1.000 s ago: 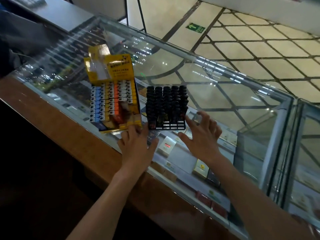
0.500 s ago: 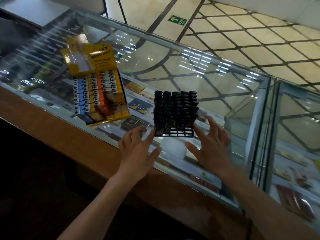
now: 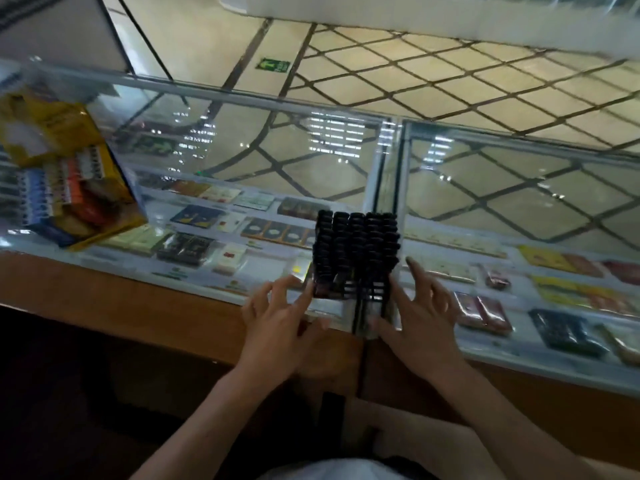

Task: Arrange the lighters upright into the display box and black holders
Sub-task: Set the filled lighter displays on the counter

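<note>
Black plastic made up the one holder in view, a grid rack standing on the glass counter at its near edge, right over the seam between two glass panes. Dark lighters stood upright in it, long axes vertical, caps up; five columns could be counted across, though the blur hid how many rows ran back. The front row of cells looked mostly bare.

One yellow display box lay well apart at the far left of the counter, tilted, its opening toward the camera; white, blue and orange lighters sat in rows inside, too smeared to count.

Two hands flanked the holder. The left hand had spread, fairly straight fingers, the index tip touching the rack's lower left corner. The right hand was likewise spread, fingers straight against the right side. Neither curled round anything.
</note>
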A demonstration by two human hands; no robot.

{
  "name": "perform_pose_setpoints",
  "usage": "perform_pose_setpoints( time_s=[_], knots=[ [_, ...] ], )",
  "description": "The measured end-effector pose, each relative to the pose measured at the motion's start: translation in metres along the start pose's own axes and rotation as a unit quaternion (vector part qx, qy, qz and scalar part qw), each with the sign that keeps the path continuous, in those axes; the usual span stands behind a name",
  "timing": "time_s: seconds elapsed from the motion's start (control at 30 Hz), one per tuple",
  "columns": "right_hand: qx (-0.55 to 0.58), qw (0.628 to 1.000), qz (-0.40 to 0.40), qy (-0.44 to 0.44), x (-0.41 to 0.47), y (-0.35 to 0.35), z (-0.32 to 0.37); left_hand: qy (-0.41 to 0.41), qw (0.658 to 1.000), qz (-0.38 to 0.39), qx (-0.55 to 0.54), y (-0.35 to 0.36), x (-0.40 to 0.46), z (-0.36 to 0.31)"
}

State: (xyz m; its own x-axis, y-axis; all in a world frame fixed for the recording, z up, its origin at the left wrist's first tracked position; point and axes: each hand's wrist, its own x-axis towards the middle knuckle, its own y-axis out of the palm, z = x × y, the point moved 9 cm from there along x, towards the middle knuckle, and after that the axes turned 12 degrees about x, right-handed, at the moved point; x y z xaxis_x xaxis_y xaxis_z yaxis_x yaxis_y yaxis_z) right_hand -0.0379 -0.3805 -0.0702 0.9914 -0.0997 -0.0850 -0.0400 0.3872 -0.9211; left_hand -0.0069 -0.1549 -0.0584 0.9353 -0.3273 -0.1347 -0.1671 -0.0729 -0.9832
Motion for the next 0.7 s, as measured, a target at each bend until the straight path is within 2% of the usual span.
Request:
perform_pose_setpoints(
  time_s=[0.13,0.37,0.6,0.7],
  knots=[
    [0.024,1.000,0.009,-0.011,-0.038,-0.013,-0.035,0.002,1.000,0.002,0.020,0.002,-0.026,-0.051],
    [0.012,0.999,0.027,0.027,-0.110,-0.040,-0.104,0.020,0.999,0.003,0.043,0.016,-0.069,-0.136],
    [0.040,0.999,0.019,0.023,-0.155,-0.052,-0.120,0.025,0.999,0.004,0.030,0.026,-0.099,-0.168],
    [0.015,0.999,0.009,0.030,-0.172,-0.046,-0.123,0.035,0.999,-0.005,0.032,0.028,-0.111,-0.172]
  ],
)
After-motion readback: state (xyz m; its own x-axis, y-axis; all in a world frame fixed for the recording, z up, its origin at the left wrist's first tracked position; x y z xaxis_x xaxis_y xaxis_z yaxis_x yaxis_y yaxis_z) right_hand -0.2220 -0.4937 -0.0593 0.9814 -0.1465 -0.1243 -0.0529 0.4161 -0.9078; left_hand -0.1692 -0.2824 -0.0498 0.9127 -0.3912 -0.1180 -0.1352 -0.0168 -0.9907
